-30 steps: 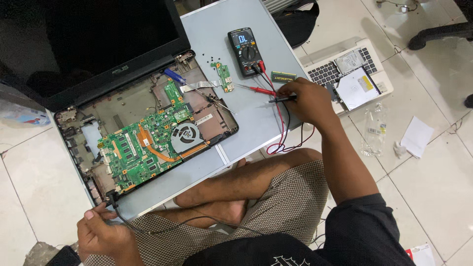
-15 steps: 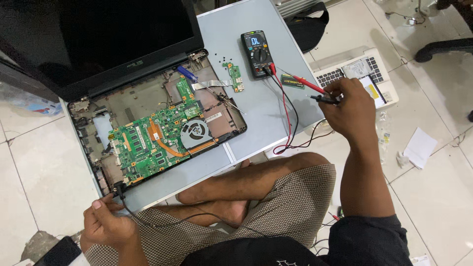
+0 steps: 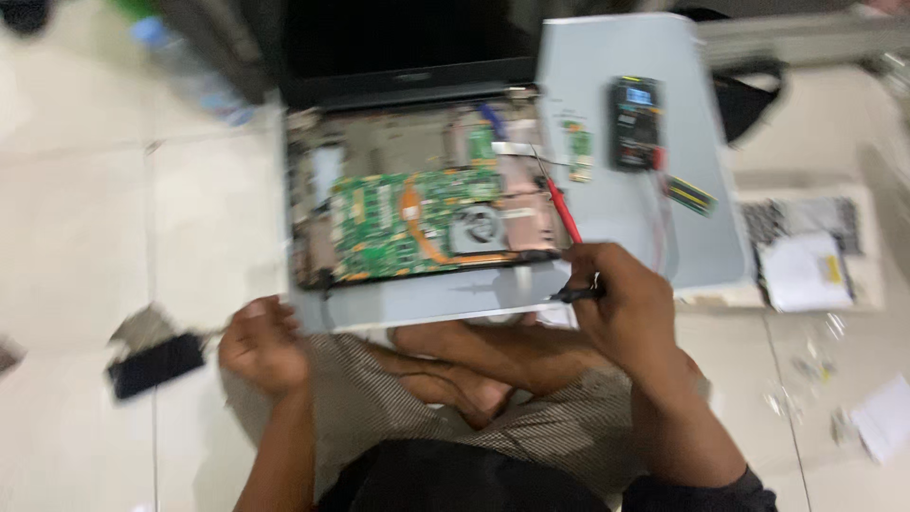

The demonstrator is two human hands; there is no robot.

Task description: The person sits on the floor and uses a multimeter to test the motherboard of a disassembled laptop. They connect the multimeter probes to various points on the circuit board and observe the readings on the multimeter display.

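Blurred head view down at a tiled floor [image 3: 85, 218], seated cross-legged behind an opened laptop [image 3: 417, 180] with dark screen up and keyboard cover off. Right hand [image 3: 621, 303] closed around two probes: red probe [image 3: 561, 209] angled up and left, tip over the laptop's inner bay near the fan [image 3: 477, 228]; black probe [image 3: 573, 295] lying roughly level in the same grip, just over the laptop's front edge. Green motherboard [image 3: 408, 223] exposed in the bay's middle, orange strip across it. Left hand [image 3: 261, 341] curled at the laptop's front left corner, resting near the knee; too blurred to tell what is gripped, if anything. Grey panel [image 3: 626, 57] lying right of the laptop, carrying a black multimeter [image 3: 635, 123], a small green board [image 3: 575, 147] and a striped stick-shaped part [image 3: 690, 194]. Black flat object [image 3: 156, 363] on the floor left of the left hand. Keyboard part [image 3: 796, 220] and white papers [image 3: 801, 270] at far right.
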